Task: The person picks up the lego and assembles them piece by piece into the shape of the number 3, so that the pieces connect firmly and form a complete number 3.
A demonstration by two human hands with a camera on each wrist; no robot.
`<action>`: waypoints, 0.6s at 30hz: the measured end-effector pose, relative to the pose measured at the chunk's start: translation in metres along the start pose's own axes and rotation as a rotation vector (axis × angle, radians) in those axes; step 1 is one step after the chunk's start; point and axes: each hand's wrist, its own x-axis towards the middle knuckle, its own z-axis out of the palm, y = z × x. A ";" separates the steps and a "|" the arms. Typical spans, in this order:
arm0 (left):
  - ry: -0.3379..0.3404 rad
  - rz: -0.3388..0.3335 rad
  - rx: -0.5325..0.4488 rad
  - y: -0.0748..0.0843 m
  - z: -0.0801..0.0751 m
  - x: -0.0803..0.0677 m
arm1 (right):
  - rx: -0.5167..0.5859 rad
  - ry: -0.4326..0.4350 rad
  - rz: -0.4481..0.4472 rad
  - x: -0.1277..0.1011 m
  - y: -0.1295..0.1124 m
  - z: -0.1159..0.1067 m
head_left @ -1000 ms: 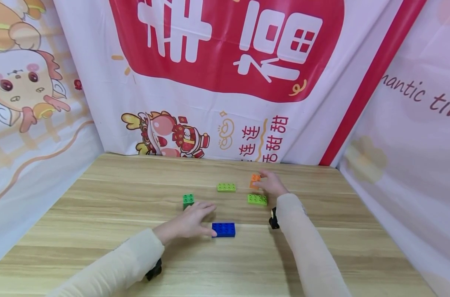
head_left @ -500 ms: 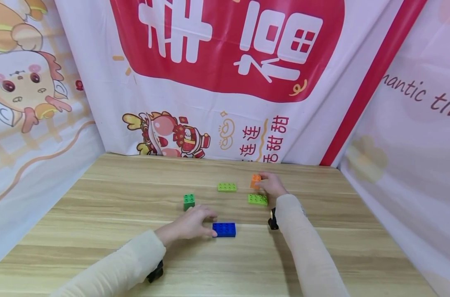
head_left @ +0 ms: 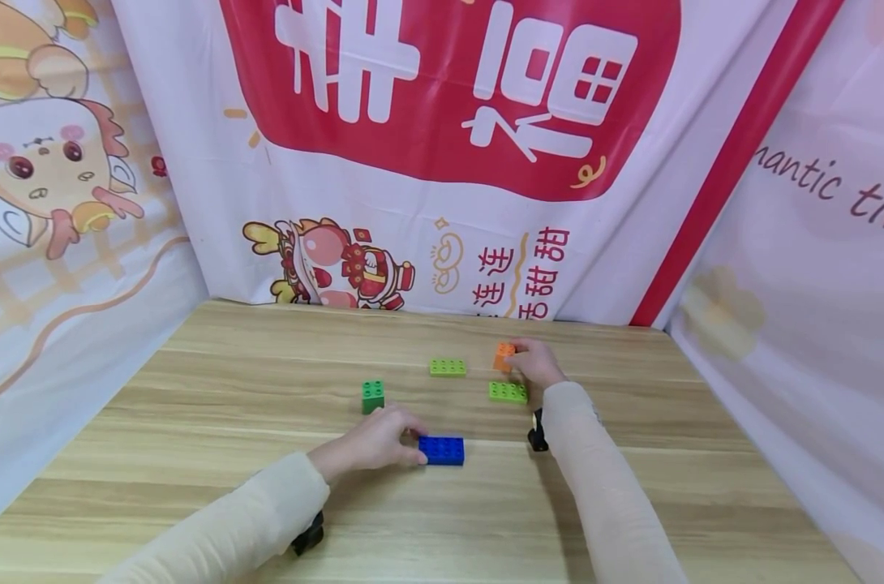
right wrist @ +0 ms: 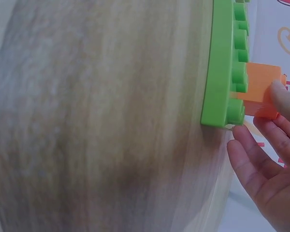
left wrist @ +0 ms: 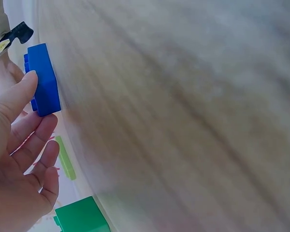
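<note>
In the head view my left hand [head_left: 384, 438] pinches the left end of a blue building brick [head_left: 442, 451] lying on the wooden table. Its thumb is on the near side, as the left wrist view also shows on the blue brick [left wrist: 44, 82]; the other fingers are loosely bent. Farther back, my right hand [head_left: 537, 362] holds an orange brick [head_left: 504, 355] between thumb and fingers. In front of that brick lies a flat lime-green brick [head_left: 508, 392], which the right wrist view shows close up, studs [right wrist: 239, 75] towards the orange brick [right wrist: 262, 87].
A second lime-green brick [head_left: 448, 368] lies left of the orange one. A taller green brick [head_left: 372, 397] stands just behind the left hand. The wooden table [head_left: 230, 389] meets printed cloth [head_left: 427, 186] at its back and sides.
The left hand's fingers have drawn in from spread to a pinch on the blue brick. The right fingers have closed in on the orange brick. The bricks stay about where they were.
</note>
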 end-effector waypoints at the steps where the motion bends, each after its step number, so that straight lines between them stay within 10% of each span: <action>1: -0.001 -0.004 -0.002 0.000 0.000 0.000 | 0.005 -0.001 0.002 0.000 0.000 0.000; 18: 0.001 -0.018 -0.012 0.003 0.000 -0.001 | 0.028 -0.004 -0.024 -0.005 -0.002 -0.010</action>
